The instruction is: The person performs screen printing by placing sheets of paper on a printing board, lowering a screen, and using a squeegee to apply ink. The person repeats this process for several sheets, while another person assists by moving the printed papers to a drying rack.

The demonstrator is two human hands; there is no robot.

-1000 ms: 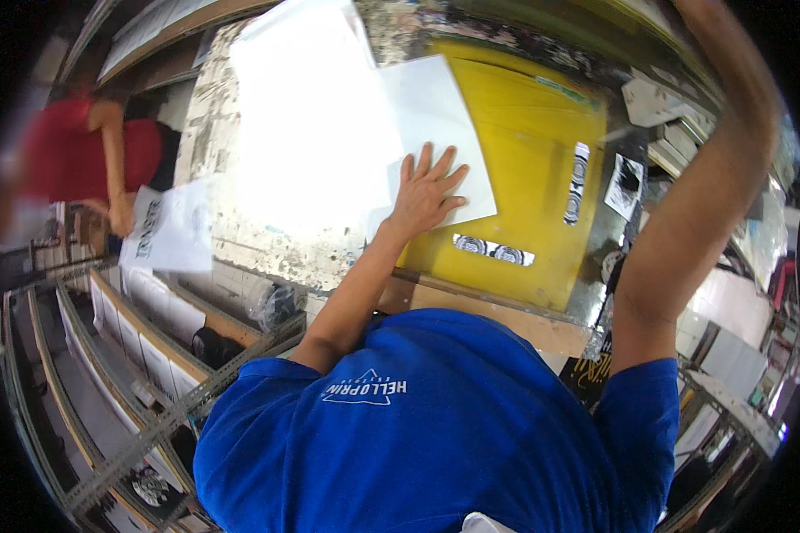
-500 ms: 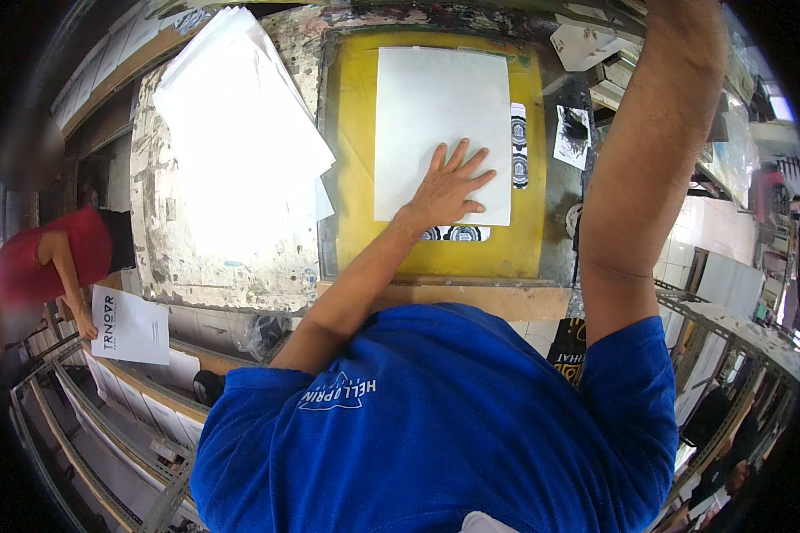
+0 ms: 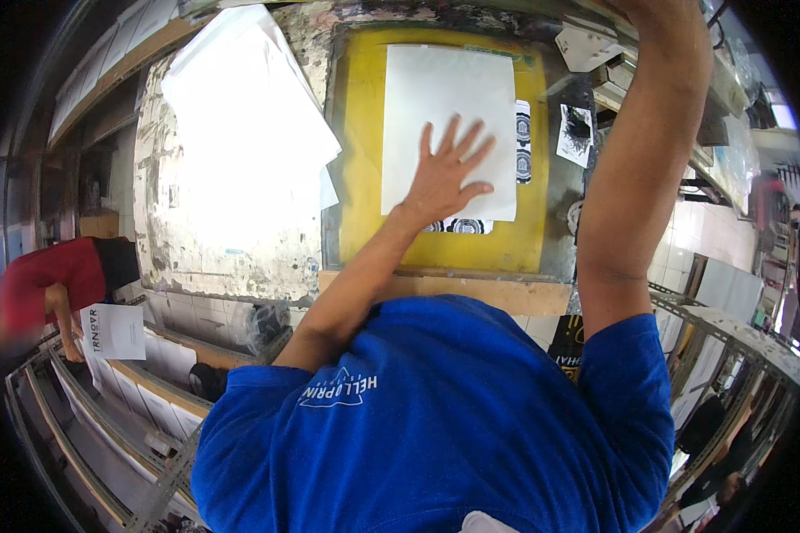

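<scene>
Since half a second ago my view has swung so the yellow board sits squarer ahead, and my left hand has slid a little down the sheet; its fingers stay spread flat — open, gripping nothing, palm pressed on the paper. The sheet lies under those fingers and runs on beyond their tips, covering most of the board. The person in red at my far left now holds a printed page lower in the frame.

My right hand is out of sight: the right forearm climbs past the top edge, so I cannot tell whether those fingers are open or closed. Round black prints peek out just right of my left fingertips, and more below the wrist, half covered by the sheet. The pile of white paper left of my thumb side is blown out by glare — no detail there.

The sheet is smooth, matte, rectangular. The board is flat, glossy yellow. The tabletop around it is chipped and stained, with a bare wooden strip along its near edge. My blue shirt hides everything below.
</scene>
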